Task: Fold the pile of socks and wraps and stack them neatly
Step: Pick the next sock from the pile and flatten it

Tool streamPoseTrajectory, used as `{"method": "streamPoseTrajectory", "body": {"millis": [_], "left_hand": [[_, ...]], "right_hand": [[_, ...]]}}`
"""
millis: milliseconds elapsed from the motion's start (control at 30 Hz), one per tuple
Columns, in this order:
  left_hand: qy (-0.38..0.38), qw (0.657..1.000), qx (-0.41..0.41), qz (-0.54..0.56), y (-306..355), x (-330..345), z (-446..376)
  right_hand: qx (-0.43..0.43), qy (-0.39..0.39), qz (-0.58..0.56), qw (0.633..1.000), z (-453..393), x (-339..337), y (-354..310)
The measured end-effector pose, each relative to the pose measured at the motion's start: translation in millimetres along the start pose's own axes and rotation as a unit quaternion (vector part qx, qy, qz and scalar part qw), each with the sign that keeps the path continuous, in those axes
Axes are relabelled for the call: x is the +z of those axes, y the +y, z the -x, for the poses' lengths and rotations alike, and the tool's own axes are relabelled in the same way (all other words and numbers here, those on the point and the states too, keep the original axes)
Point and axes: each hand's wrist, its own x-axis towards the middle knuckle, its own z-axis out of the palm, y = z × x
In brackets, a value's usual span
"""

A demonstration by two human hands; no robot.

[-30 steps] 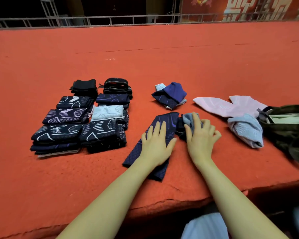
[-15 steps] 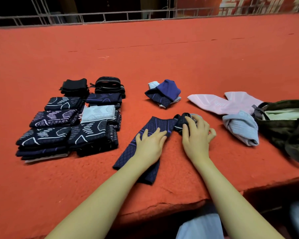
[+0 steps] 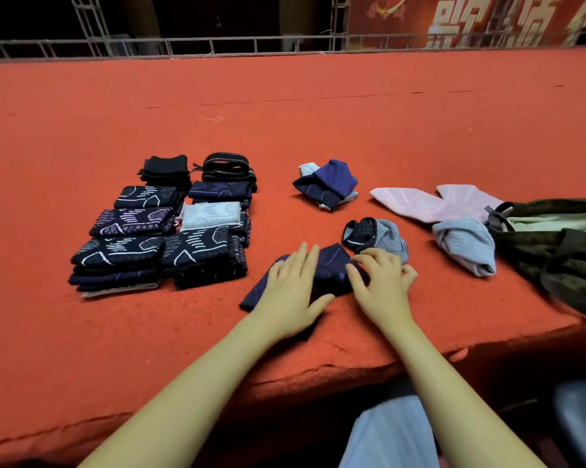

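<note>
The navy patterned sock [image 3: 332, 268] lies near the red table [image 3: 318, 106] front edge: light, limp, likely shifts easily. Left hand [image 3: 293, 292] presses it flat, fingers together; right hand [image 3: 384, 287] pinches its folded edge. Grip the fold.

I sat at a broad platform covered in orange-red carpet [image 3: 318, 106], its surface fuzzy and worn. The near edge [image 3: 318, 373] in front of me was frayed and uneven, dropping into shadow below. A thin seam [image 3: 318, 98] ran across the carpet toward the far edge. Along that far edge stood a low metal truss railing [image 3: 217, 45], with an upright truss post [image 3: 92, 21] rising at the far left corner. Beyond it the room was dark, except for a red banner [image 3: 470, 18] with large pale characters at the far right.
</note>
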Motion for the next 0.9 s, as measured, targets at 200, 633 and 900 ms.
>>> {"method": "streamPoseTrajectory", "body": {"millis": [200, 633, 900], "left_hand": [[0.114, 0.99, -0.07, 0.043, -4.3, 16.3, 35.7], [0.157, 0.985, 0.033, -0.067, -2.0, 17.7, 51.3], [0.307, 0.932, 0.137, -0.138, -68.6, -23.8, 70.5]], "right_hand": [[-0.094, -0.097, -0.034, 0.99, 6.2, -5.5, -5.4], [-0.154, -0.107, -0.012, 0.982, 9.2, -6.8, -5.7], [-0.172, -0.068, -0.039, 0.982, 16.7, -13.9, -22.2]]}}
